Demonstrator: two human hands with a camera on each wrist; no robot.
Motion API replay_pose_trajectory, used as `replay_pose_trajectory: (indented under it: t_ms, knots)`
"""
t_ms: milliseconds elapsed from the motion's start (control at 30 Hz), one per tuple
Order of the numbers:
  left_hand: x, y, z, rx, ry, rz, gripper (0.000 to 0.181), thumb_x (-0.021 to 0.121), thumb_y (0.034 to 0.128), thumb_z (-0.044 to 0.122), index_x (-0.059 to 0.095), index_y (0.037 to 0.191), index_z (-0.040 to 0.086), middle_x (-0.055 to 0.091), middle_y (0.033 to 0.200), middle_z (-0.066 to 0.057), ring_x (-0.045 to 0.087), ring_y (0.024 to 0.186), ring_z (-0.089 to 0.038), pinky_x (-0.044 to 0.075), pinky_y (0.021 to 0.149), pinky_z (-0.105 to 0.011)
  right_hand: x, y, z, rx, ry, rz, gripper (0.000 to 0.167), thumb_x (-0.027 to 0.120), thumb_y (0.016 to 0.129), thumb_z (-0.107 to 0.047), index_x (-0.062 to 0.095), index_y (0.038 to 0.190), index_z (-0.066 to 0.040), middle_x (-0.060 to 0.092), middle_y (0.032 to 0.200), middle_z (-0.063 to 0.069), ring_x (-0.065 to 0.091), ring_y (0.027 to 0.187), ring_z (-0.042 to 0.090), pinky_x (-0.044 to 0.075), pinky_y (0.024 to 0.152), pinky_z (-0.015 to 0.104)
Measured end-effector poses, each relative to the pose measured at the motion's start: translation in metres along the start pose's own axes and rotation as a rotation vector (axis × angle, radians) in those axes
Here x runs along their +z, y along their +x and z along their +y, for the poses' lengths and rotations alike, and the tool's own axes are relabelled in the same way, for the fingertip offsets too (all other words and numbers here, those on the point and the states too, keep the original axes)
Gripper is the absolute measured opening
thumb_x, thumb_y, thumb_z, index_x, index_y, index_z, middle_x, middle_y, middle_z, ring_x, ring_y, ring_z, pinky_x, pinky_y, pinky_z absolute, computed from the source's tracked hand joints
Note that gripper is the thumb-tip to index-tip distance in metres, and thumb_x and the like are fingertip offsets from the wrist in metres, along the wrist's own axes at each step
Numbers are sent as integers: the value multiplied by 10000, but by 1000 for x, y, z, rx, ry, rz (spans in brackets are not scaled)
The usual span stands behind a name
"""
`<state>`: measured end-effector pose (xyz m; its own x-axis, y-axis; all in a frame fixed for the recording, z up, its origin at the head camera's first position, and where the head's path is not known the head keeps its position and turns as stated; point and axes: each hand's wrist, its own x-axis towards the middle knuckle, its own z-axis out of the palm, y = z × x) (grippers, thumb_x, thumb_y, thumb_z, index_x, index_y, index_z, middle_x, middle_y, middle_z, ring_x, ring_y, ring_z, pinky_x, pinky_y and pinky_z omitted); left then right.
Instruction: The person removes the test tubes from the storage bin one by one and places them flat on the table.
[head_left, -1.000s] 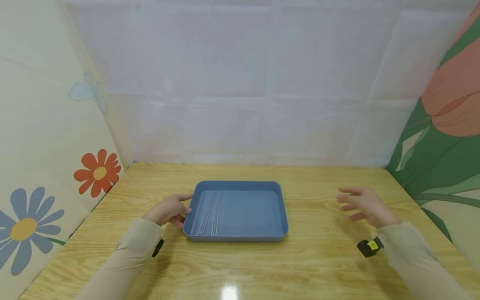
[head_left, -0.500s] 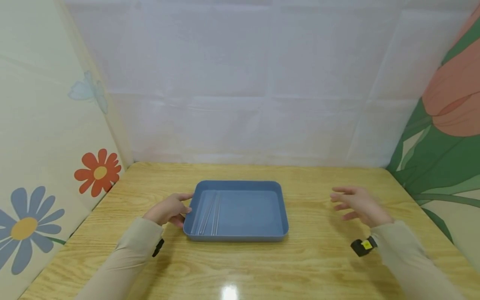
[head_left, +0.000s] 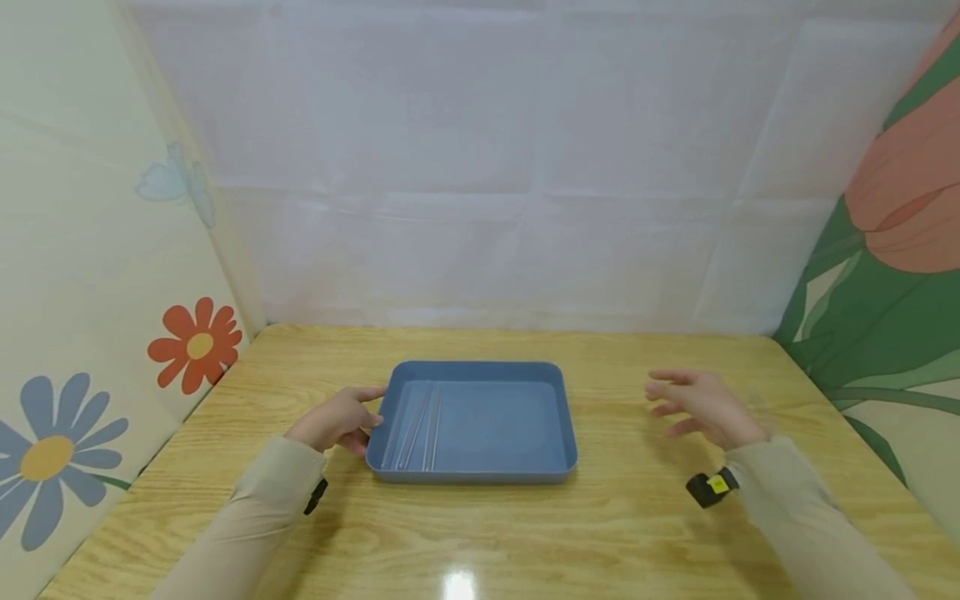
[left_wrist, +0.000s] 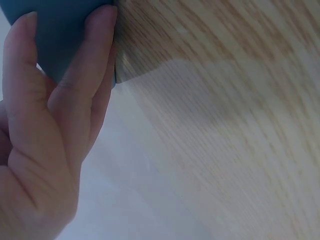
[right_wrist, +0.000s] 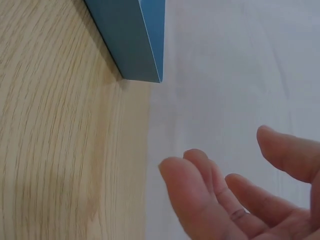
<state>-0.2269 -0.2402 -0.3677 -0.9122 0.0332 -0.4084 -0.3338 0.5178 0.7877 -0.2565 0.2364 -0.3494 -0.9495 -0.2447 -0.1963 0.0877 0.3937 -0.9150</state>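
Note:
A blue rectangular tray lies flat on the wooden table. Several thin clear rods lie lengthwise in its left part; their exact kind is hard to make out. My left hand is at the tray's left side. In the left wrist view, the fingers of that hand lie fairly straight against the outer wall of the tray. My right hand hovers to the right of the tray, apart from it, fingers loosely bent and spread, holding nothing. The right wrist view shows a tray corner beyond those fingers.
The wood-grain table extends around the tray on all sides. A white sheet hangs behind it. Flowered cloths stand at the left and right edges. A black band with a yellow mark is on my right wrist.
My right hand has moved steadily left toward the tray, its fingers keeping about the same shape. The left hand, the tray and the rods look the same.

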Motion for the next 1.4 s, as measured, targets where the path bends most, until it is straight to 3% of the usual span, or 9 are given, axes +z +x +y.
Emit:
replay_pose_trajectory:
  t_ms: [733, 1400]
  knots:
    - [0, 0, 2, -8, 17, 10, 593, 504, 971, -47, 260, 1511, -26, 590, 1164, -301, 655, 634, -220, 542, 495, -289, 18, 9, -14, 7, 45, 3, 577, 511, 1017, -223, 315, 1459, 92, 476, 1322, 318, 640, 950, 245, 582, 691, 379]
    - [0, 1, -2, 4, 19, 10, 595, 509, 970, -42, 267, 1513, -15, 637, 1062, -226, 605, 540, -187, 543, 496, -295, 37, 13, -16, 19, 105, 9, 595, 570, 992, -250, 355, 1454, 57, 537, 1257, 267, 639, 873, 221, 581, 657, 376]
